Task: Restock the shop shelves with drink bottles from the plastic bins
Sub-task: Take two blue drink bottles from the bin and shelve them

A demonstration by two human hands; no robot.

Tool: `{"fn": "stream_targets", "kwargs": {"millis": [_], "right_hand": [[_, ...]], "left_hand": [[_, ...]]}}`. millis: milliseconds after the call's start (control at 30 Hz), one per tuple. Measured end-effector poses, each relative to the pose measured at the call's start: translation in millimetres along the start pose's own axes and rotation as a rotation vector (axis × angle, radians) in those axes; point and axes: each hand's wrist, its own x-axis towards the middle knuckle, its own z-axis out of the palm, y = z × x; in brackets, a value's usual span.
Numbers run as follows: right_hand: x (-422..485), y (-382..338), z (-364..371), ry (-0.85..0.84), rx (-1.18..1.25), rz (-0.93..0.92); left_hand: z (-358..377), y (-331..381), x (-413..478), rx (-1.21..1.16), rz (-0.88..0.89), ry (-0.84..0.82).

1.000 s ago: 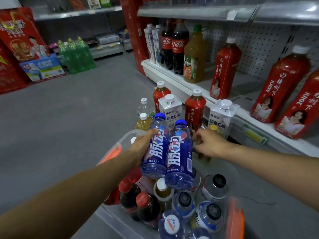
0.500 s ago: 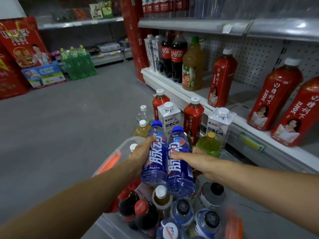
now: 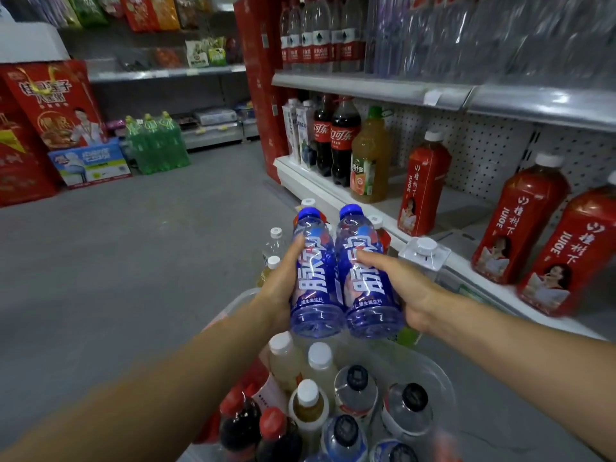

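Two blue drink bottles with blue caps are held side by side above the clear plastic bin [image 3: 443, 371]. My left hand [image 3: 280, 291] grips the left blue bottle [image 3: 313, 275]; my right hand [image 3: 400, 285] grips the right blue bottle [image 3: 363, 278]. Both bottles stand nearly upright and touch each other. The bin below holds several capped bottles, pale, dark and clear. The lower shop shelf [image 3: 333, 195] runs along the right with red juice bottles [image 3: 423, 185], cola bottles [image 3: 343, 138] and an amber bottle [image 3: 370, 158] on it.
More bottles and a white carton [image 3: 425, 258] stand on the floor beside the shelf base, behind the bin. An upper shelf [image 3: 383, 88] carries water bottles. Green bottle packs [image 3: 156, 145] and red boxes [image 3: 50, 108] sit at the far left across grey floor.
Both hands have lifted the two blue bottles higher out of the bin. My right hand has closed around the right bottle. The view has tilted up, showing the upper shelf.
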Motion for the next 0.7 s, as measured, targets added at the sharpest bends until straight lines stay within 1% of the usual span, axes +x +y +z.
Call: {"fn": "stream_targets", "kwargs": {"millis": [133,300,500,700], "right_hand": [[-2.3,-9.7,-0.5,-0.027,0.054,-0.025],[-6.6,-11.6,-3.1,-0.062,0.078,-0.047],[-2.0,-19.6,1.6,-0.039,0.034,-0.085],[13.7,-35.9,13.7,-0.025,-0.016,-0.149]], "left_hand": [[6.4,11.5,-1.4,0.012,-0.019,-0.061],[11.0,11.4,-11.8,-0.005,-0.017,-0.083],[14.8,15.1,-20.8,-0.029,0.064,-0.068],[12.9,37.4,-7.2,-0.042,0.130,-0.062]]}}
